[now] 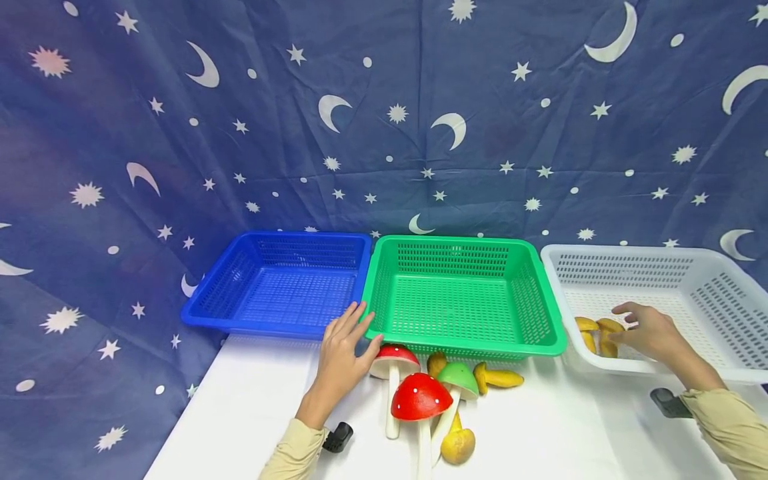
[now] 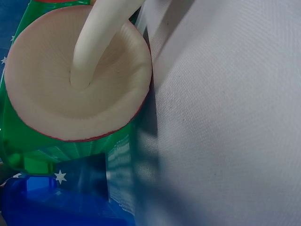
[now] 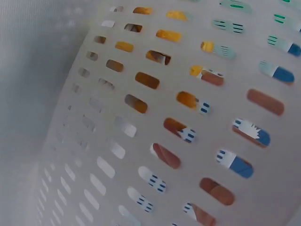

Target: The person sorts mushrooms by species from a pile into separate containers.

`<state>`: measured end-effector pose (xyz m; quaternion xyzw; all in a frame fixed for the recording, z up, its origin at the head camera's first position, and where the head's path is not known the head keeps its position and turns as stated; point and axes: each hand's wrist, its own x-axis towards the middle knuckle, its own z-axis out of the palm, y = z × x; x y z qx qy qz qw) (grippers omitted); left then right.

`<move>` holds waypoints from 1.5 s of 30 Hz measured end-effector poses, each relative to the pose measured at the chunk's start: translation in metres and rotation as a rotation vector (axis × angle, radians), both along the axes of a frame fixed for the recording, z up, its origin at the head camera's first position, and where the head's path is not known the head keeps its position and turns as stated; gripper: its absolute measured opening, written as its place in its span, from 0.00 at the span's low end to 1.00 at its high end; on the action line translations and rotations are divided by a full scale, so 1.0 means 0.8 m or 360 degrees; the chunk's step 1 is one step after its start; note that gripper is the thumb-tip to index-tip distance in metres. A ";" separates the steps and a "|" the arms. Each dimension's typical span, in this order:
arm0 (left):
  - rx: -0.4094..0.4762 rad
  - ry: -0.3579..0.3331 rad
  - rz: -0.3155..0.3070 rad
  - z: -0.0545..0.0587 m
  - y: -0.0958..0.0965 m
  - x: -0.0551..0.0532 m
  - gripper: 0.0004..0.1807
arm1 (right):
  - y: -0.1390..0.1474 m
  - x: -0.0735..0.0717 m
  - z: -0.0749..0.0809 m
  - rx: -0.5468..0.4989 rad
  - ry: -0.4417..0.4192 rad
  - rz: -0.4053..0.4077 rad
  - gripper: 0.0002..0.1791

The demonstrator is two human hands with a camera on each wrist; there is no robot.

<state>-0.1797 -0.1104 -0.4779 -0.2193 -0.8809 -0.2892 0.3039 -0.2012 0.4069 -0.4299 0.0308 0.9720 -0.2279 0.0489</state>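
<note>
My left hand (image 1: 345, 347) lies with straight fingers over the corner where the blue basket (image 1: 252, 325) and green basket (image 1: 462, 347) meet. Beside its thumb is a red-capped toy mushroom (image 1: 394, 362), whose pale underside and stem (image 2: 89, 56) fill much of the left wrist view. My right hand (image 1: 651, 337) reaches into the white basket (image 1: 660, 257), fingers loosely bent and spread from the thumb. Its thumb tip is right at a yellow mushroom (image 1: 609, 337); another yellow mushroom (image 1: 587, 327) lies to the left. Through the basket's slots, the right wrist view shows yellow pieces and parts of the hand.
In front of the green basket lie a second red mushroom (image 1: 421, 398), a green-capped mushroom (image 1: 459, 379) and several yellow-brown mushrooms, one at the right (image 1: 501, 379) and one nearer (image 1: 458, 445). A dark blue star-and-moon cloth (image 1: 384, 153) hangs behind. White cloth (image 1: 540, 433) covers the table.
</note>
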 end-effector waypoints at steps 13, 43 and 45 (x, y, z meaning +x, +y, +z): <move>-0.0011 -0.0010 0.0013 0.002 0.000 0.002 0.24 | -0.005 0.015 0.011 0.0027 0.0056 0.0082 0.32; -0.0005 -0.0049 0.0019 0.002 -0.001 0.000 0.24 | -0.083 0.080 0.068 -0.0023 0.0581 0.0377 0.22; -0.0005 -0.0034 0.0017 0.002 -0.001 0.000 0.24 | -0.088 0.084 0.069 -0.0006 0.0618 0.0386 0.22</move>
